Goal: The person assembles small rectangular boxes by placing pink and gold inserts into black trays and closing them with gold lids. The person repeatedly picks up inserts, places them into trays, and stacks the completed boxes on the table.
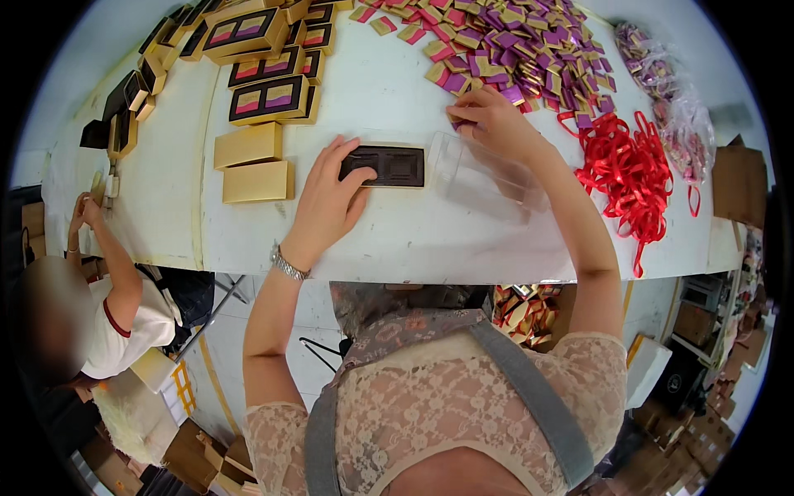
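Note:
A gold-rimmed gift box with a black two-compartment insert [404, 167] lies on the table in front of me; no squares show in its insert. My left hand [329, 194] grips its left end, thumb over the insert and fingers along the far side. Farther right, my right hand [490, 122] is closed at the near edge of a heap of small wrapped squares [529, 50] in gold, purple and pink. A bit of purple shows at its fingertips, mostly hidden by the fingers. Beneath my right forearm sits a clear plastic container [480, 172].
Two closed gold boxes [258, 182] lie left of my left hand. Behind them, filled boxes [269, 99] stand in stacks. Red ribbon loops [630, 174] are piled at the right, near clear plastic bags [682, 124]. Another person [124, 306] sits at the far left.

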### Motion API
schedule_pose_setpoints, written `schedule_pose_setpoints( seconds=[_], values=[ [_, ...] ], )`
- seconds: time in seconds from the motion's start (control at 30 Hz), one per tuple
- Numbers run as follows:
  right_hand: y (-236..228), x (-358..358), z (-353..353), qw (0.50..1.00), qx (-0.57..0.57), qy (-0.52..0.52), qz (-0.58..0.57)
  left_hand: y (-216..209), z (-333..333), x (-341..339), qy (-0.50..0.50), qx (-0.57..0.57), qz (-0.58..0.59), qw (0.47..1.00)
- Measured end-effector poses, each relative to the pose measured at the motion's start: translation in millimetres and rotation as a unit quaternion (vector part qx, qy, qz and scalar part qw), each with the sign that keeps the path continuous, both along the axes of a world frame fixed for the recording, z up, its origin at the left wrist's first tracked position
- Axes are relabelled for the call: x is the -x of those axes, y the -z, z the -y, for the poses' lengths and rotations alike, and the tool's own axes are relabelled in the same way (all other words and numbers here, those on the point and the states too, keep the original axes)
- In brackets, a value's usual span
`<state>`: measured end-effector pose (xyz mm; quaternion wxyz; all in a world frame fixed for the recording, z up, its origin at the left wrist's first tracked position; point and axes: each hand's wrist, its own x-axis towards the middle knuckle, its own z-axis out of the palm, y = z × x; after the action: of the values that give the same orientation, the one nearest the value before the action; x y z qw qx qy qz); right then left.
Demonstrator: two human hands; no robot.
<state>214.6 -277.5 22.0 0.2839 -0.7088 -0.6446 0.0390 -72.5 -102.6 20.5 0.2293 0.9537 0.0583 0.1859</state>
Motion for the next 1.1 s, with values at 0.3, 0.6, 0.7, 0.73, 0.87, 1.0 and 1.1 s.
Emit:
schedule_pose_setpoints(
  seconds=[0.3,0.6,0.7,0.73,0.87,1.0,1.1],
  values=[
    [0.0,108.8,-36.5,0.988,-0.102,-0.070,0.094,13.8,7.5,-21.6,-0.069,0.160,0.048,0.984],
    [-6.2,-16.6,-64.9,0.952,-0.097,0.029,0.290,17.4,7.1,-11.2,-0.069,-0.151,0.031,0.986],
    [14.4,-53.3,-80.4,0.954,0.001,-0.055,0.294,17.6,3.4,-8.7,-0.096,-0.137,0.022,0.986],
    [11.0,-49.7,-86.1,0.963,0.031,-0.068,0.260,17.9,3.3,-5.6,-0.107,-0.125,0.016,0.986],
    [16.6,-29.6,-89.3,0.986,0.076,-0.040,0.141,15.0,-1.4,-4.4,-0.112,-0.136,0.017,0.984],
    [20.5,-18.0,-73.8,0.998,0.060,-0.021,0.023,13.2,-3.9,-2.1,-0.128,-0.128,0.025,0.983],
    [11.7,-7.4,-74.1,0.996,0.020,-0.079,-0.022,12.7,-3.2,-1.8,-0.116,-0.110,0.011,0.987]
  ],
)
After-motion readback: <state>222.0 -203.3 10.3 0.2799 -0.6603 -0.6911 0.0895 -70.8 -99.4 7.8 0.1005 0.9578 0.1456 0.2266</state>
